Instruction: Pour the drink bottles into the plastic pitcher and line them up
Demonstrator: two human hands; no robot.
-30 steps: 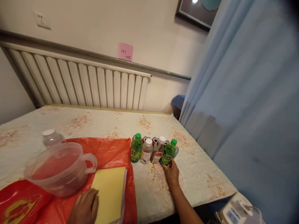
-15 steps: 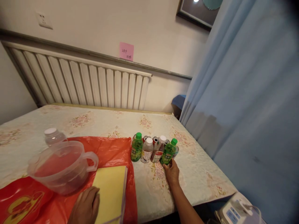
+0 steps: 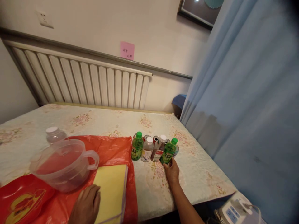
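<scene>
My right hand (image 3: 172, 172) has its thumb and fingers about the base of a green drink bottle (image 3: 168, 151) with a green cap, standing at the right end of a tight row. Beside it in the row are a brown-tinted bottle with a white cap (image 3: 158, 149), a clear white-capped bottle (image 3: 147, 151) and another green bottle (image 3: 137, 147). Drink cans (image 3: 156, 138) show partly behind them. My left hand (image 3: 87, 202) lies loosely, palm down, over the left edge of a yellow pad or book (image 3: 111, 189), fingers a little bent, with nothing seen in it.
A clear plastic jug with a handle (image 3: 60, 168) stands on a red plastic sheet (image 3: 109, 149). Next to it are a red tray (image 3: 23, 199) and a clear white-lidded jar (image 3: 55, 136). Blue curtain (image 3: 245, 109) borders the right; a power strip (image 3: 232, 211) sits below.
The view has shifted very slightly. Both hands and the bottles stay where they were.
</scene>
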